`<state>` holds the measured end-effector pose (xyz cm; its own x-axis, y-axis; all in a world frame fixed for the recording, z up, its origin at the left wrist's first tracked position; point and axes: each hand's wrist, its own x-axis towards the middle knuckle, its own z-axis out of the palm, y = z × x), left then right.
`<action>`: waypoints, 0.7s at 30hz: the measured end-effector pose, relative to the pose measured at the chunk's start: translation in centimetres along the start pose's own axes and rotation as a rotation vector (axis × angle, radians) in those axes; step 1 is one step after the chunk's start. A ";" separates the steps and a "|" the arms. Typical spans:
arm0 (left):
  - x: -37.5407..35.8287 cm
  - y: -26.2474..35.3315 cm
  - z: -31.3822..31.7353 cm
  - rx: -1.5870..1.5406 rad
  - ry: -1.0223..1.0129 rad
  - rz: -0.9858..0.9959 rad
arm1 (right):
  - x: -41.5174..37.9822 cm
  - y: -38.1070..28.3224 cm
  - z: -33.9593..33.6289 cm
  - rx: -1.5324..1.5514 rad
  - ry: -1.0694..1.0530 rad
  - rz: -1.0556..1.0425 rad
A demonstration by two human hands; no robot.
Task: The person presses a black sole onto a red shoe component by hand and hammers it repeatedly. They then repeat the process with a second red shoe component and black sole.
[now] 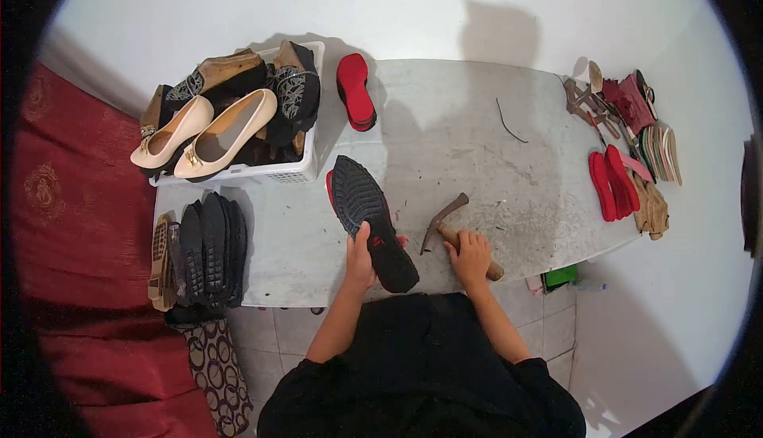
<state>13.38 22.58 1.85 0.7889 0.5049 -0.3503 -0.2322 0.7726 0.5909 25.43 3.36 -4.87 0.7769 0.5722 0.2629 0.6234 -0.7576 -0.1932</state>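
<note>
A black shoe sole (pixel 367 219) with a ridged tread and a small red mark is gripped by my left hand (pixel 362 261), thumb on the underside and fingers behind. Some red shows along its edge. On the table, a hammer (pixel 447 219) with a curved metal head and a wooden handle lies under my right hand (pixel 470 258), whose fingers close over the handle. Parts of the handle are hidden by that hand.
A white basket (pixel 298 169) holds several shoes, with a cream pair (pixel 230 132) on top. Red soles stand near the wall (pixel 356 92) and at right (pixel 612 184). Black soles (pixel 213 243) line the left edge. Tools (pixel 592 108) and fabric pieces (pixel 653 211) occupy the right end.
</note>
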 end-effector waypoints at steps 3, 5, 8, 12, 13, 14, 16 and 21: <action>0.1 -0.2 -0.3 -0.008 -0.015 -0.014 | -0.2 -0.1 0.2 0.013 0.016 -0.014; -0.1 -0.1 0.1 0.016 -0.032 0.009 | -0.2 -0.1 0.0 0.053 0.007 0.003; -0.2 0.0 0.2 0.005 -0.035 -0.015 | 0.8 -1.3 -1.8 0.221 0.037 0.022; -0.4 0.1 1.0 0.111 -0.076 -0.020 | 1.6 -4.2 -4.3 1.026 -0.449 0.171; -0.3 -0.2 1.0 0.108 -0.053 -0.002 | 1.5 -4.9 -4.2 1.027 -0.435 0.162; -0.2 -0.4 1.1 0.103 -0.026 0.014 | 0.7 -5.6 -4.1 1.192 -0.625 0.197; -0.2 -0.2 1.5 0.108 -0.022 0.009 | 0.8 -7.0 -4.9 1.354 -0.819 0.229; -0.5 -0.1 1.0 0.115 -0.012 0.024 | 0.4 -8.2 -5.3 1.564 -1.098 0.321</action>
<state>13.55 21.84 2.69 0.7906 0.5179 -0.3266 -0.1848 0.7105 0.6790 20.13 8.08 1.85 0.1810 0.8780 -0.4432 -0.4993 -0.3062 -0.8105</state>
